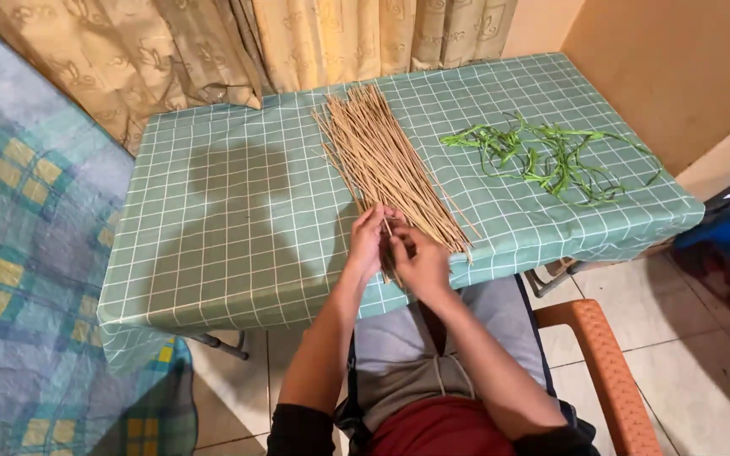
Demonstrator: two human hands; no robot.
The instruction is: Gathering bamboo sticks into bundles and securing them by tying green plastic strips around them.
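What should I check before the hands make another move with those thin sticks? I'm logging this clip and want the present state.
1. Left hand on the stick bundle: ok, at its near end.
2. Right hand on the sticks: ok, fingers curled.
3. Bundle on the checked tablecloth: ok, near ends at the edge.
4. Green strips apart from the bundle: ok.
5. Number of sticks pinched: cannot tell.

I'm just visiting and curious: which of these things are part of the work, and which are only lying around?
In use:
left hand and right hand, both pinching thin sticks
stick bundle fanned out on the table

Lying about:
green strips, apart from the hands
curtain
orange chair arm
checked blanket
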